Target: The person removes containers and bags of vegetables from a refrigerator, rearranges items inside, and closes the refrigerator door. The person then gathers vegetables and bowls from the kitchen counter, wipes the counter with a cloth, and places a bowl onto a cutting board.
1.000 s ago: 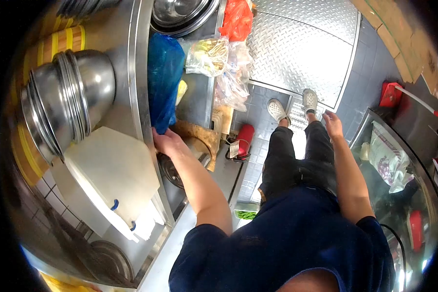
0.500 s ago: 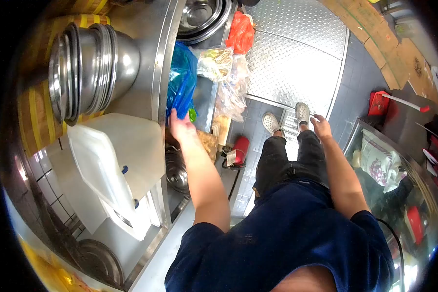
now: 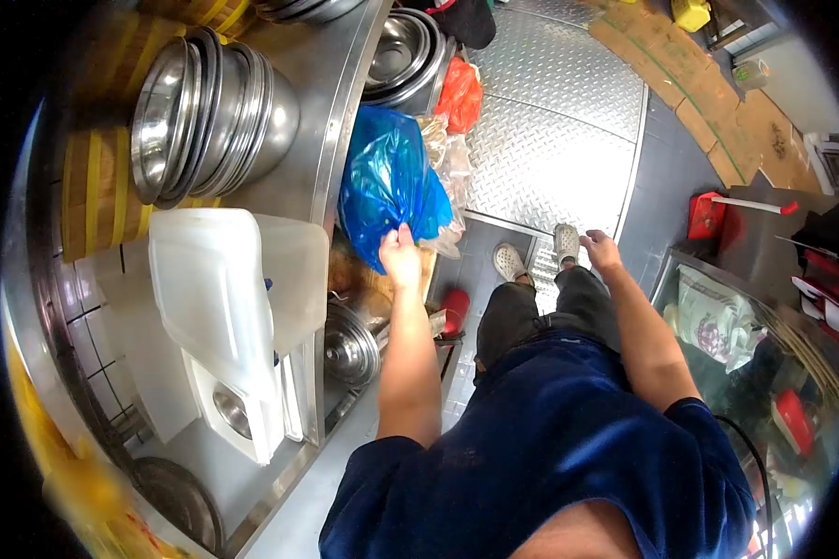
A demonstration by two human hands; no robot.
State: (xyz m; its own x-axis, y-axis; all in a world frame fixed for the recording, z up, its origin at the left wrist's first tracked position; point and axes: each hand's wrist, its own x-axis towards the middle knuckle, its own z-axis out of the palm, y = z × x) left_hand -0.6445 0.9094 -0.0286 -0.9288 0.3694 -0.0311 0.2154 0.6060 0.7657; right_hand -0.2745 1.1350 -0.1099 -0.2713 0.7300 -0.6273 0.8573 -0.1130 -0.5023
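Observation:
My left hand (image 3: 402, 260) pinches the gathered top of a blue plastic bag (image 3: 382, 168), at the edge of the steel shelf unit. The bag bulges above my fingers, and its contents cannot be made out. Behind it show a clear plastic bag (image 3: 455, 177) and a red plastic bag (image 3: 460, 93). My right hand (image 3: 601, 250) hangs beside my right leg, loosely curled with the fingers apart and nothing in them.
Stacked steel bowls (image 3: 219, 116) and white plastic tubs (image 3: 210, 279) stand at left. Steel basins (image 3: 399, 51) sit beyond the bags. A red fire extinguisher (image 3: 455, 310) is by the shelf's foot. At right are a glass-topped case (image 3: 718, 326) and a red dustpan (image 3: 707, 216).
The blue bag has come up and to the right with my left hand, now covering part of the clear bags. My right hand stays low by my leg.

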